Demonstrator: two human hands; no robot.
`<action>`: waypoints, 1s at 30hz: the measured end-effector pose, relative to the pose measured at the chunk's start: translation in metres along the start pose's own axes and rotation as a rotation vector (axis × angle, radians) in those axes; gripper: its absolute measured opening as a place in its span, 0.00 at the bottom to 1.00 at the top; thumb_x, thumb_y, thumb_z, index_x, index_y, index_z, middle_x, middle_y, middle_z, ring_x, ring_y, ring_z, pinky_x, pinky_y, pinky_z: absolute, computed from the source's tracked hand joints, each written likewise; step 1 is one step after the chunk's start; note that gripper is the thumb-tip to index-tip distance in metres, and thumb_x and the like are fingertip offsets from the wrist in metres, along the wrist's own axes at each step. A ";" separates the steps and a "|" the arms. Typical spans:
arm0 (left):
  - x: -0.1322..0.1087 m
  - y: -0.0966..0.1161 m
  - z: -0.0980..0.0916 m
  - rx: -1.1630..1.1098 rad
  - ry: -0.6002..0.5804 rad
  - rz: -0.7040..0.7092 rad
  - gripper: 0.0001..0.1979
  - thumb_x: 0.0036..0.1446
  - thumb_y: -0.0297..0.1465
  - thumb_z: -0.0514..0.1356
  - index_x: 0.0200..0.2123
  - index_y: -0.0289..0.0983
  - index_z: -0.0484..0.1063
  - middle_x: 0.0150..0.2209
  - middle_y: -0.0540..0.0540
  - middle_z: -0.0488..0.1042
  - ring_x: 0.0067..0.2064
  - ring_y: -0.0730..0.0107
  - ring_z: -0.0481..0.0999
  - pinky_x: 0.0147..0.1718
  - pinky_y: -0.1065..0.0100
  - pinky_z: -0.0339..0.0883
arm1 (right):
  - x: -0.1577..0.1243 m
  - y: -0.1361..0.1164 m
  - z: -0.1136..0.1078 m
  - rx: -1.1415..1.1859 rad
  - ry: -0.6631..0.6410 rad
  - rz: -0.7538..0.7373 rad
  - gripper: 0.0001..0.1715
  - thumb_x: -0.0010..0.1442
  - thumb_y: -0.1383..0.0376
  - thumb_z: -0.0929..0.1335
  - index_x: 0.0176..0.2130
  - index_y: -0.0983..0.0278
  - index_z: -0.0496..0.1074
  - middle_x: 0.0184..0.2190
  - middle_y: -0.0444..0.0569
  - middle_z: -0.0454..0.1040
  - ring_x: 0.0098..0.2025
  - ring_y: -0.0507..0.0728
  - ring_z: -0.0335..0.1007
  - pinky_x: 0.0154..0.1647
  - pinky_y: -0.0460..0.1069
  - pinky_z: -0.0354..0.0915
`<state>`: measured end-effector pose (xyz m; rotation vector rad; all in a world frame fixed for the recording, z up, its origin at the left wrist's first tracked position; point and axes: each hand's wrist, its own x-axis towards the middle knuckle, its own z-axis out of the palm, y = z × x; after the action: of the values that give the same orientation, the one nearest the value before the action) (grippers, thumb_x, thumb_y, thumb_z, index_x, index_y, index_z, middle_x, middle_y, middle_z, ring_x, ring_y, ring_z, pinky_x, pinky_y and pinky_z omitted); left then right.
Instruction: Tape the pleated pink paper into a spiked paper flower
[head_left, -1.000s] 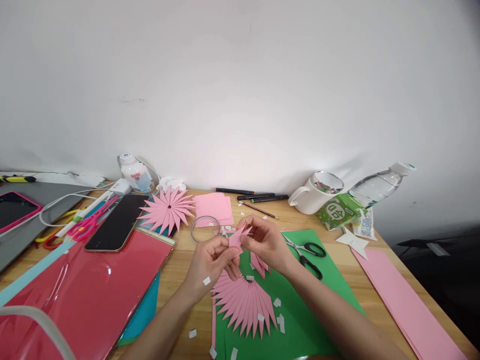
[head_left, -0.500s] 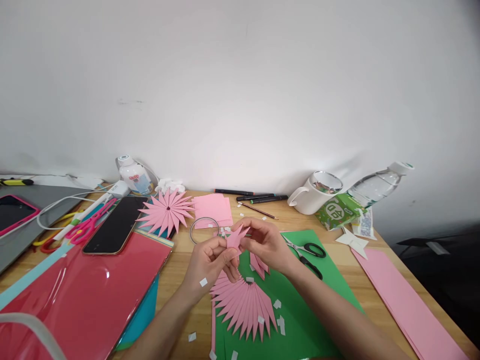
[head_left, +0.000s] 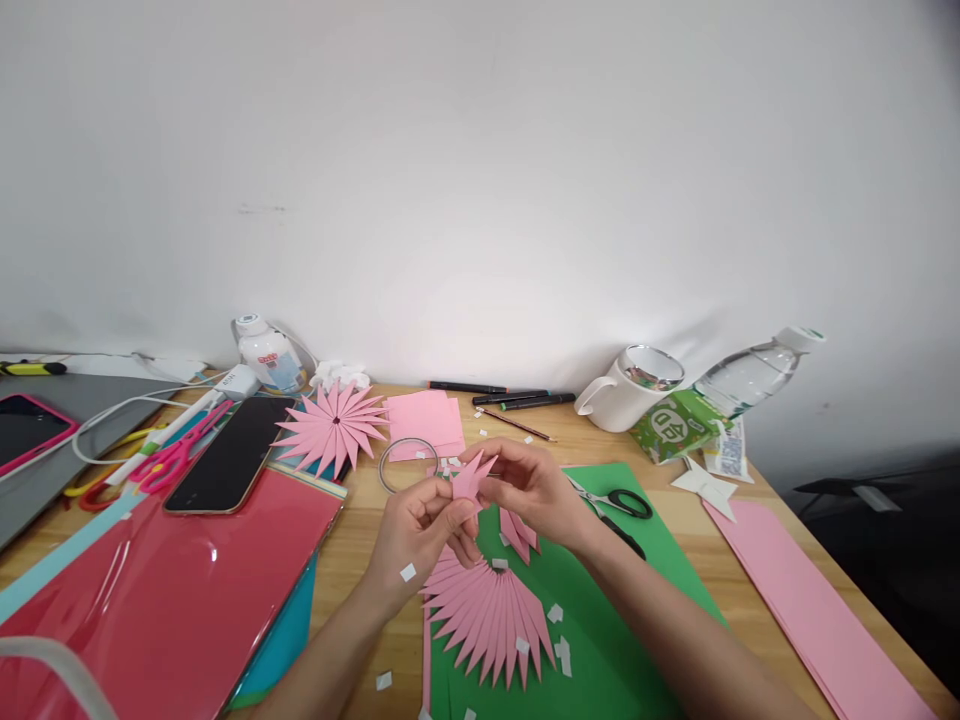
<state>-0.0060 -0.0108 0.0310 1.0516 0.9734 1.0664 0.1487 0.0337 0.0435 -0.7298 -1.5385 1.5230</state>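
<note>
Between my two hands is a small folded pink paper piece with pointed tips facing up. My left hand pinches it from the left and below, thumb in front. From the right, my right hand has thumb and fingers closed on its other side. A white paper scrap sticks to my left wrist. Below lies a fan of joined pink paper points on a green sheet. Loose folded pink pieces rest just under my right hand.
Black-handled scissors lie on the green sheet. Behind are a tape ring, pink squares, a finished pink star, markers, and a mug. At left are a phone and red sheets; pink strips lie right.
My hands hold nearly the same pose around the folded pink paper, whose pointed tips look slightly more upright. The whole view has shifted down very slightly.
</note>
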 end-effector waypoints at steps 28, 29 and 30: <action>0.002 -0.004 0.000 0.025 -0.001 -0.006 0.19 0.49 0.43 0.65 0.23 0.34 0.66 0.18 0.51 0.72 0.16 0.73 0.72 0.16 0.73 0.68 | -0.002 0.013 0.006 0.017 0.120 0.043 0.09 0.50 0.63 0.72 0.32 0.63 0.70 0.21 0.38 0.65 0.18 0.47 0.63 0.18 0.43 0.64; 0.002 -0.004 0.001 0.026 -0.002 -0.010 0.19 0.49 0.43 0.65 0.23 0.34 0.66 0.18 0.51 0.71 0.16 0.73 0.72 0.16 0.73 0.68 | -0.002 0.014 0.006 0.012 0.125 0.042 0.08 0.51 0.63 0.71 0.31 0.63 0.70 0.20 0.38 0.65 0.17 0.47 0.63 0.17 0.43 0.63; 0.002 -0.004 0.001 0.026 -0.001 -0.016 0.19 0.49 0.43 0.65 0.23 0.34 0.66 0.18 0.51 0.71 0.16 0.73 0.72 0.16 0.73 0.68 | -0.002 0.015 0.007 0.006 0.133 0.040 0.08 0.51 0.63 0.71 0.32 0.64 0.70 0.19 0.38 0.65 0.16 0.46 0.62 0.17 0.42 0.62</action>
<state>-0.0042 -0.0096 0.0271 1.0646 0.9954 1.0424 0.1412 0.0302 0.0295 -0.8463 -1.4279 1.4770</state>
